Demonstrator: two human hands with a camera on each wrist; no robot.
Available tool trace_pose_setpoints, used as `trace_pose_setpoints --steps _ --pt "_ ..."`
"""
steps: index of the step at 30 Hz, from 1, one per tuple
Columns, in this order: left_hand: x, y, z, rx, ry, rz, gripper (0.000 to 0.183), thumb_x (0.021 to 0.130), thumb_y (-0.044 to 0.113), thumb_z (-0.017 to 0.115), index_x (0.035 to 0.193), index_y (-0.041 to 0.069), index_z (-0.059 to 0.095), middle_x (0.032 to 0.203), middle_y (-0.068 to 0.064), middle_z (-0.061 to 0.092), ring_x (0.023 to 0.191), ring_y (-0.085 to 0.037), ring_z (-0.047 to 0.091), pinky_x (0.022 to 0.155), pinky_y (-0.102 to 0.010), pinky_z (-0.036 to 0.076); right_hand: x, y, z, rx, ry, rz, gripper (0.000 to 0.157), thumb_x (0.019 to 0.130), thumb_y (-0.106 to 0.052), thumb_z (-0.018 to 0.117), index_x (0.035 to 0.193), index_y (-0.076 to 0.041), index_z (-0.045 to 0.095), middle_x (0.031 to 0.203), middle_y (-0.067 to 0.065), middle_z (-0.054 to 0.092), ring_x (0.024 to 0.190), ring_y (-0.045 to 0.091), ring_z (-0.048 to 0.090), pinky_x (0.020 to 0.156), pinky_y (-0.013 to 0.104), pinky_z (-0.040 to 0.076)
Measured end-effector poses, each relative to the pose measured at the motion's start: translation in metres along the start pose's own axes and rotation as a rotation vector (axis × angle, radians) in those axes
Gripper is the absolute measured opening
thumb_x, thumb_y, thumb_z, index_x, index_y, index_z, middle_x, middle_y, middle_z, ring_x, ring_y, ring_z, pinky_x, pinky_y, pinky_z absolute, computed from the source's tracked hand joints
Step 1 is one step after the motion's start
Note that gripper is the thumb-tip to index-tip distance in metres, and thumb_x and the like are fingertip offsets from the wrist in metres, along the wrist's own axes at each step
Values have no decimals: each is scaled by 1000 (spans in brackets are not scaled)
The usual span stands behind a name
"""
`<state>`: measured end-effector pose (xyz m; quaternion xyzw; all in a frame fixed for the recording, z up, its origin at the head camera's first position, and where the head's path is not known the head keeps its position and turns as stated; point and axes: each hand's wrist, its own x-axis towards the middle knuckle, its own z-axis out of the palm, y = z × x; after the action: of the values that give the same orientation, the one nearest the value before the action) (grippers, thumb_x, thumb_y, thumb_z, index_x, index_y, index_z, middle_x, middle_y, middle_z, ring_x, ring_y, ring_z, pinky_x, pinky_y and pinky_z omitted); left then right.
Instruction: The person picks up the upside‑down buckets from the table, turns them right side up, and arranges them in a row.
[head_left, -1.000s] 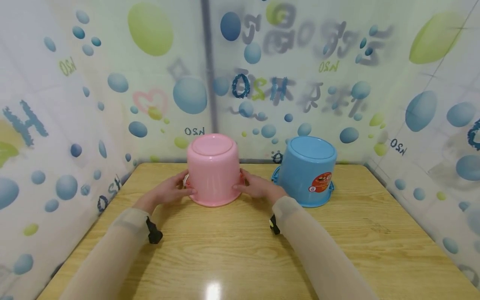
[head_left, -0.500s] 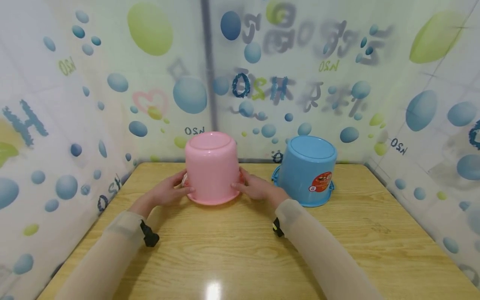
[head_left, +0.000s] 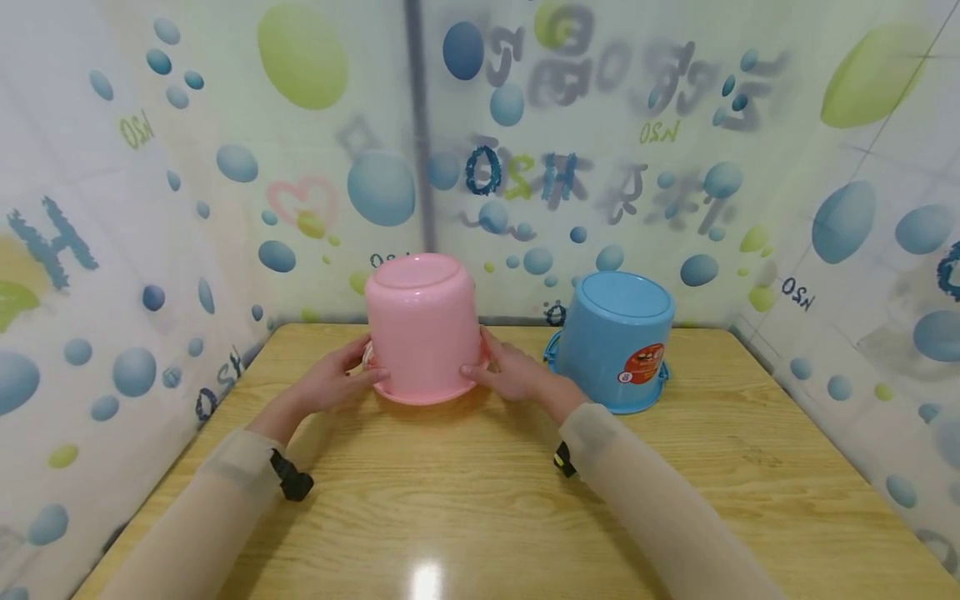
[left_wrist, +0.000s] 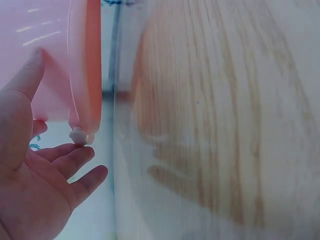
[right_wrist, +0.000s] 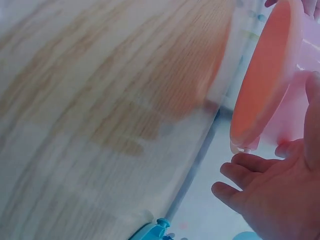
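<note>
A pink plastic bucket [head_left: 423,329] is sitting upside down, its flat round base facing up and its flared rim [left_wrist: 92,70] pointing down. It is hovering just above the wooden table [head_left: 480,500], clear of the surface, and tilting slightly. It is hanging over the far part of the table, near the back edge and a little left of the middle. A small white handle peg [left_wrist: 77,135] is showing at the rim in the left wrist view.
</note>
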<state>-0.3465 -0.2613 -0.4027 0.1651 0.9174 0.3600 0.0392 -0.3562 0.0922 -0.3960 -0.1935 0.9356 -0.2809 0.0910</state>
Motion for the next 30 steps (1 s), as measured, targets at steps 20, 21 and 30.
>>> trace_pose_setpoints --steps 20,21,30 --pt "-14 24 -2 -122 114 79 82 96 51 66 163 32 23 167 -10 29 147 -43 38 112 -59 42 -23 -10 -13 2 75 -75 95 91 -80 46 162 -42 -3 169 10 24 153 37 30 119 60 33" --pt "-15 26 -2 -135 117 77 83 96 50 67 163 31 23 167 -10 29 147 -43 39 111 -58 43 -23 -9 -13 6 82 -87 94 91 -80 46 162 -42 -2 169 9 24 152 36 30 119 60 33" --pt "-18 32 -5 -143 172 60 80 95 55 65 162 31 27 167 -10 30 147 -41 40 110 -54 45 -30 -12 -18 31 110 -164 92 94 -74 47 164 -36 2 169 6 24 154 32 29 121 57 31"
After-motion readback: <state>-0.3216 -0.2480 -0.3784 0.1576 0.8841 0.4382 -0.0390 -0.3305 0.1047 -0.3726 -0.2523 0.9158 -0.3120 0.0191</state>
